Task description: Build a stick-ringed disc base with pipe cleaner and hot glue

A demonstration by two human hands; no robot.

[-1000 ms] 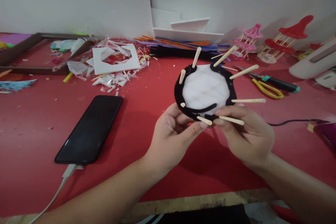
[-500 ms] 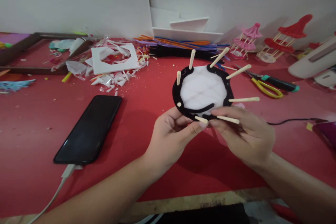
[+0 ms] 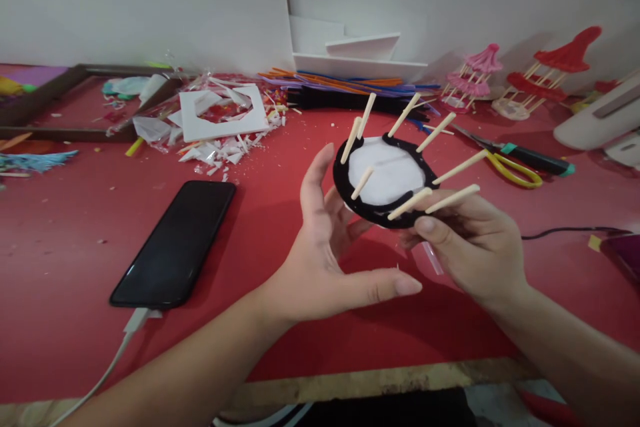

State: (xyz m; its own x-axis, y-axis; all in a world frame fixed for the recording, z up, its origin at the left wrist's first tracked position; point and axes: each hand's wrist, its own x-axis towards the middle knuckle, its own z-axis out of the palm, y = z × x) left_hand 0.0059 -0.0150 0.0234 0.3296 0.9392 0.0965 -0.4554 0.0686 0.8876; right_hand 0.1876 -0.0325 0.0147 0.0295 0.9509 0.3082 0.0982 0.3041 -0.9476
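My right hand grips the near edge of a round white foam disc with a black rim, held above the red table. Several thin wooden sticks poke up out of the rim, leaning right. A clear thin piece hangs below my right fingers. My left hand is open beside the disc, fingers spread, thumb stretched out to the right, fingertips close under the disc's left edge.
A black phone on a white cable lies at the left. Behind it are white foam scraps and a brown frame. Coloured sticks, yellow-handled scissors and small red and pink pagoda models sit at the back right.
My left hand has let go of the disc and opened, thumb swinging out. My right hand has tilted the disc flatter, so the sticks now point up and right.
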